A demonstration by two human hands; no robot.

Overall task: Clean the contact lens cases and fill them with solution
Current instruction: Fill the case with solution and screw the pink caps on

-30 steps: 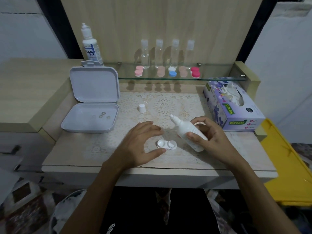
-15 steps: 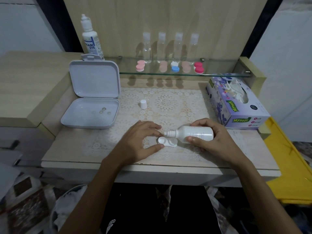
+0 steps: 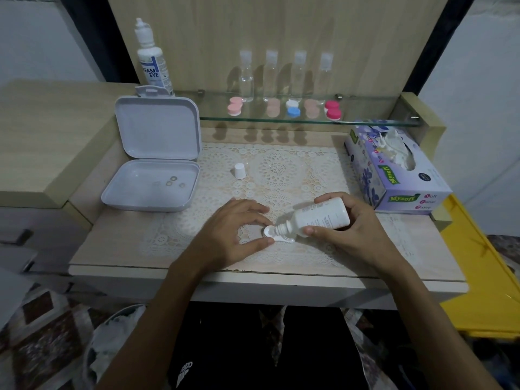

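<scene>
nearby, right hand [image 3: 355, 231] grips tilted bottle [image 3: 323, 216] over case [image 3: 277, 235] (left hand [image 3: 235, 229] pinching it), cap [image 3: 239, 170] apart.

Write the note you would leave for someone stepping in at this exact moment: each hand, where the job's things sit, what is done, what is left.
Right hand grips the white solution bottle, tipped with its nozzle down over the white lens case on the lace mat.
Left hand steadies that case with thumb and fingertips at its left well.
The bottle's cap stands loose on the mat; lenses lie in the open white box.
Five other cases sit capped on the glass shelf.
Done: bottle uncapped, case open.
Left: fill both wells; fill level cannot be seen.
</scene>
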